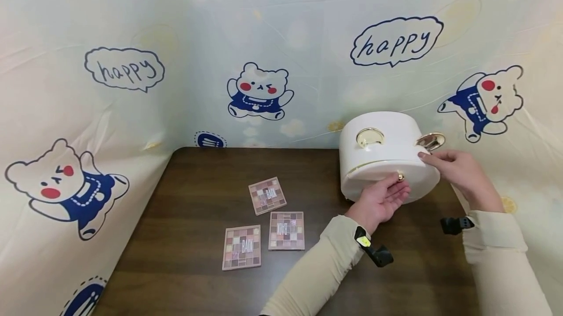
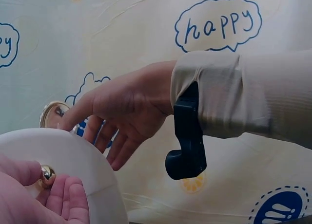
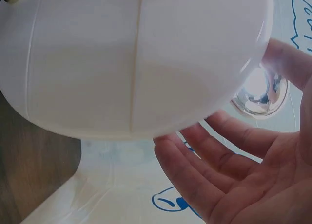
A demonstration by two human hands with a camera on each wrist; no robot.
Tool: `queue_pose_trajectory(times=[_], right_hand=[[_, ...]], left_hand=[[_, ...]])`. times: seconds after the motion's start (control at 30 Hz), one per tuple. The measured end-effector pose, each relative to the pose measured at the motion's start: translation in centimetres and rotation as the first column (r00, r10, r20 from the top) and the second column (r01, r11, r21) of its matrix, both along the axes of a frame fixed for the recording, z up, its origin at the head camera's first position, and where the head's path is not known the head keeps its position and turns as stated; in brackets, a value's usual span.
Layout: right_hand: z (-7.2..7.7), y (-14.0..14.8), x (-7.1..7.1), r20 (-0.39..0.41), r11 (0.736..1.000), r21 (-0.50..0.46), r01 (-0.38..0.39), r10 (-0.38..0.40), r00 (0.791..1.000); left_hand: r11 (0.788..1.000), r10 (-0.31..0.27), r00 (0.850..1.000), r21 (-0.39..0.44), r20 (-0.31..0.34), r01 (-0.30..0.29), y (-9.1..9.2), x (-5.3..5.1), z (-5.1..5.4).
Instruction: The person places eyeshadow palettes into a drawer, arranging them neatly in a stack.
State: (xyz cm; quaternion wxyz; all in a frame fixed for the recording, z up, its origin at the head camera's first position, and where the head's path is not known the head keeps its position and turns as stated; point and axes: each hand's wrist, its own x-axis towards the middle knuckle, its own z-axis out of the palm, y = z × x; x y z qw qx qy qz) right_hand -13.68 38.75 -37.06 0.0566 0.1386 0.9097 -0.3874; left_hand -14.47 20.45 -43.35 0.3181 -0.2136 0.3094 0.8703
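Observation:
A white rounded storage box (image 1: 380, 135) with two shiny gold ear-shaped pieces on top stands at the back right of the table. On its front panel (image 2: 87, 156) is a small round gold knob (image 2: 47, 176). My left hand (image 1: 381, 200) pinches this knob between thumb and fingers, the other fingers loosely bent below it. Against the box's right side rests my right hand (image 1: 466, 174), thumb near the right gold ear (image 3: 263, 92). Its fingers (image 3: 229, 158) lie fairly straight, touching the curved white side. What is inside the box is hidden.
Three square makeup palettes lie left of the box: an upper one (image 1: 267, 195), a right one (image 1: 286, 231) and a lower-left one (image 1: 242, 247). They rest on a dark wooden table (image 1: 176, 257). A cartoon-printed cloth (image 1: 308, 37) hangs close behind the table and at both sides.

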Motion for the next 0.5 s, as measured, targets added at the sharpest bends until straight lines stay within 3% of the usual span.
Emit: queue_pose_trajectory(times=[0.23, 0.5], right_hand=[[0.4, 0.5, -0.3, 0.056, 0.998, 0.015, -0.053, 0.052, 0.997], [0.8, 0.9, -0.7, 0.048, 0.991, 0.061, -0.121, 0.118, 0.992]], left_hand=[[1.000, -0.002, 1.000, -0.004, 0.008, 0.002, -0.1, 0.5, -0.4], [1.000, -0.020, 1.000, 0.001, 0.012, 0.020, -0.6, 1.2, -0.3]])
